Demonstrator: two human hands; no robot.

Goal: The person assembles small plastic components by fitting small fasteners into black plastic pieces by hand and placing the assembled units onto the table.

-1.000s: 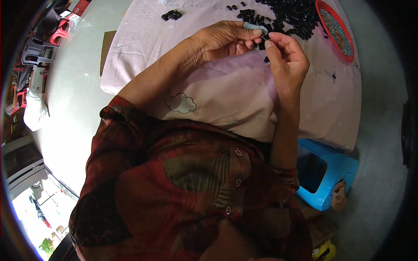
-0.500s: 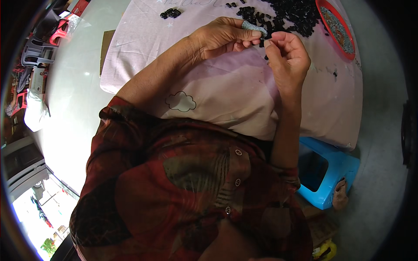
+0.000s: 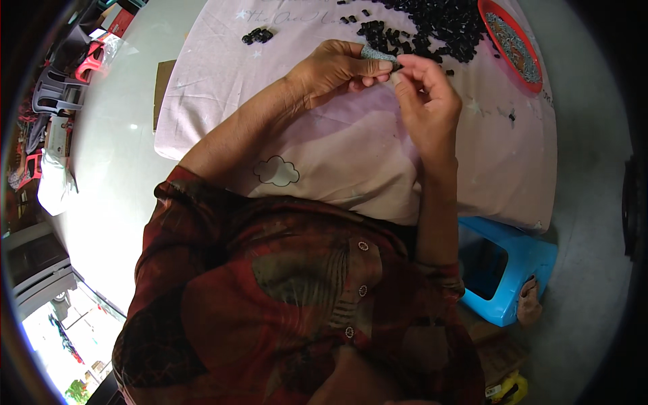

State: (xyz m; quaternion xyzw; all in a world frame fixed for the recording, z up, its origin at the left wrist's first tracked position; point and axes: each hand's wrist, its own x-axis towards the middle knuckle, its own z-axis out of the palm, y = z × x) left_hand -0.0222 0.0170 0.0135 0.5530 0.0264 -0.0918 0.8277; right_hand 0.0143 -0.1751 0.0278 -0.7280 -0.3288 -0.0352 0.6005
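Over the far part of the cloth-covered table (image 3: 337, 162), my two hands meet at the fingertips. My left hand (image 3: 337, 71) is closed, thumb pressed toward an index finger that wears a speckled grey finger cover (image 3: 376, 55). A small black piece (image 3: 396, 68) shows at its tips, partly hidden by the fingers. My right hand (image 3: 432, 101) pinches at the same spot, its thumb and index finger against the left fingertips. Whether it grips the black piece or something smaller cannot be made out. Just beyond lies a large heap of small black pieces (image 3: 449, 27).
A red tray (image 3: 532, 86) holding many thin silvery bits stands at the far right of the table. A small cluster of black pieces (image 3: 258, 36) lies at the far left. Beneath the table's right edge is a blue plastic stool (image 3: 503, 307). Grey chairs (image 3: 57, 91) stand at left.
My right hand has come in from the right, and its fingertips now meet the left ones. The whole view has shifted slightly. My left hand keeps its pinch.
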